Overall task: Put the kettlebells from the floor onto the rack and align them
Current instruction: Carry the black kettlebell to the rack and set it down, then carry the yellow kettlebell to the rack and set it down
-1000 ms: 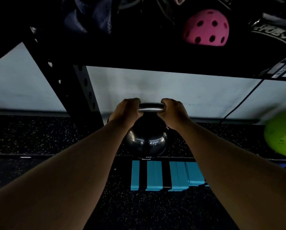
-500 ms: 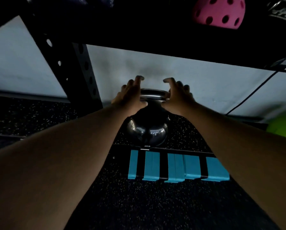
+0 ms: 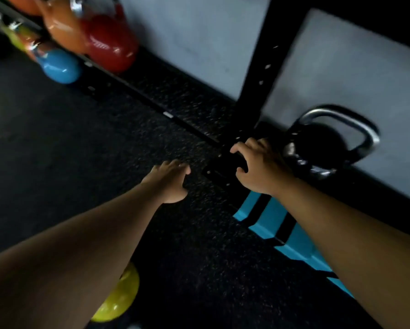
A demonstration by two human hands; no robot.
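A black kettlebell [image 3: 318,148] with a chrome handle stands on the low rack shelf at the right, against the pale wall. My right hand [image 3: 258,167] hovers just left of it, over the rack's black foot plate, with its fingers curled and nothing in them. Further left, my left hand [image 3: 169,184] hangs over the speckled floor, fingers spread and empty. Red [image 3: 109,46], orange [image 3: 61,27] and blue [image 3: 59,66] kettlebells sit along the rack at the upper left. A yellow kettlebell [image 3: 118,298] lies on the floor at the lower left, partly hidden by my left forearm.
The rack's black upright post [image 3: 263,67] rises between the black kettlebell and the coloured ones. Its low front rail [image 3: 151,96] runs diagonally across the view. Teal blocks [image 3: 270,222] lie on the floor below my right wrist. Dark rubber flooring fills the left side.
Both hands have let go of the black kettlebell's handle and drawn back to the left. The view has swung left and tilted, bringing the coloured kettlebells into sight.
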